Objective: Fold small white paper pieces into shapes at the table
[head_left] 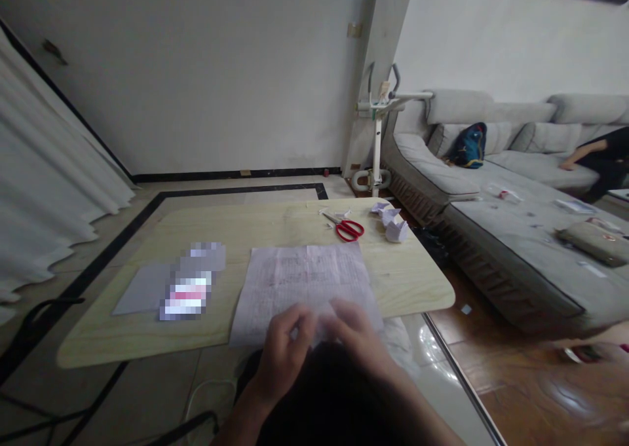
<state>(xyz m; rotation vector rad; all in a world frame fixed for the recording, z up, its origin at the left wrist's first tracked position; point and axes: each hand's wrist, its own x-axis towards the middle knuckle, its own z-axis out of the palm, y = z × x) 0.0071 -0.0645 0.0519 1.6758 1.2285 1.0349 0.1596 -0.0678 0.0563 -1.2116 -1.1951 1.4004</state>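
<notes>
A large creased sheet of printed paper [304, 279] lies on the pale wooden table [236, 226] in front of me. My left hand [285, 344] and my right hand [356, 334] are side by side at the sheet's near edge, fingers curled and pinching the paper there. Red-handled scissors [346, 228] lie farther back on the table, right of centre. Several small folded white paper pieces [393, 223] sit beside the scissors near the table's right edge.
Grey paper sheets [142, 289] lie on the table's left side. A grey sofa [491, 217] with a blue bag [469, 146] stands to the right, another person partly in view on it. A white exercise machine [377, 138] stands behind the table. Curtains [44, 184] hang at left.
</notes>
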